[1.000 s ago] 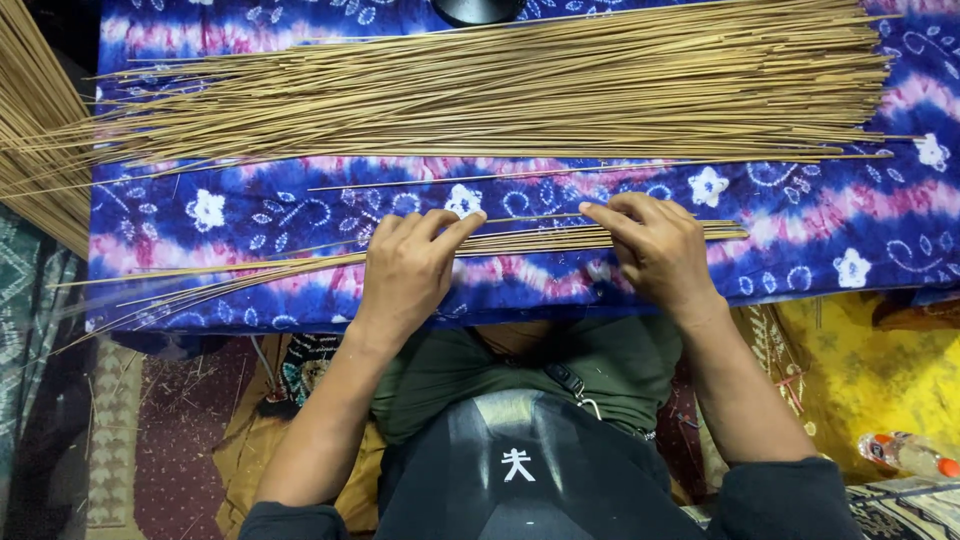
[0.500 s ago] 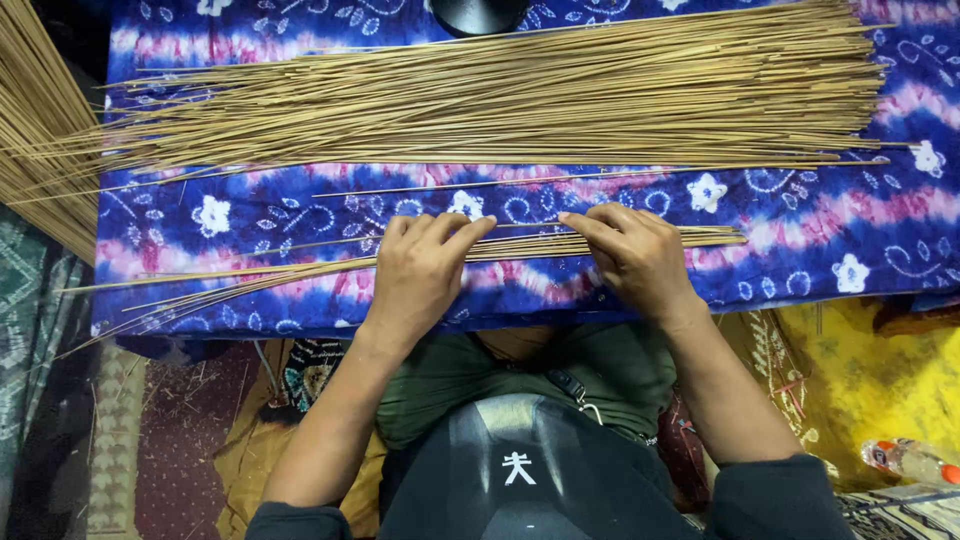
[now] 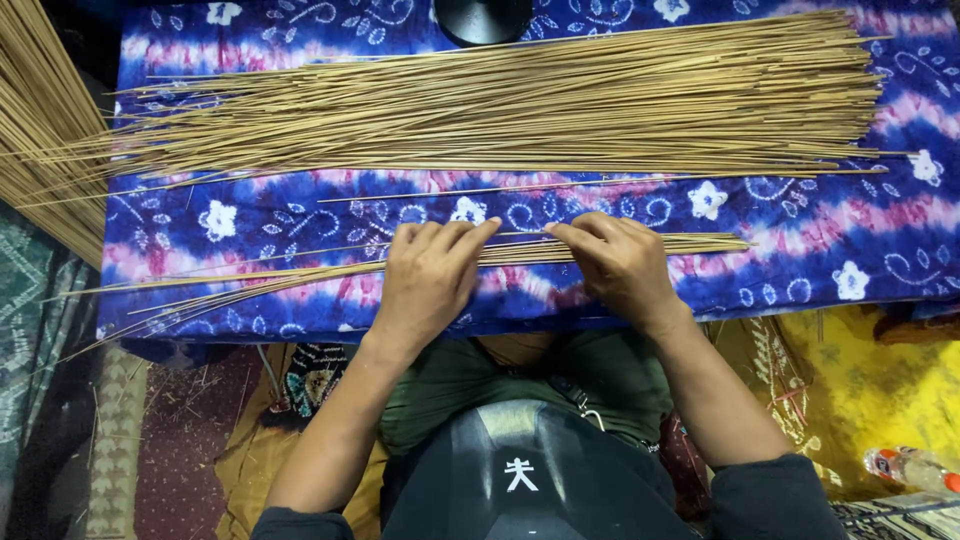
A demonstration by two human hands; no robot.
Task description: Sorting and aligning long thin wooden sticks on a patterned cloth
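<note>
Left hand [image 3: 425,280]: palm down, fingers together and flat, pressing on the small bundle of thin sticks [image 3: 300,272], apparently to stop them rolling.
Right hand [image 3: 620,262]: fingers curled over the same bundle, fingertips seeming to pinch single sticks, though the grip is partly hidden.
Small bundle: lies across the near edge of the blue patterned cloth [image 3: 800,250], fanning out leftward past its edge.
Large pile of sticks [image 3: 520,105]: one, farther back, laid parallel.
Loose stick [image 3: 600,183]: one, between pile and hands.
Hands: two.

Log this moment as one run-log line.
left hand: flat on small stick bundle | right hand: fingertips on same bundle | large stick pile: untouched | surface: tie-dye cloth
</note>
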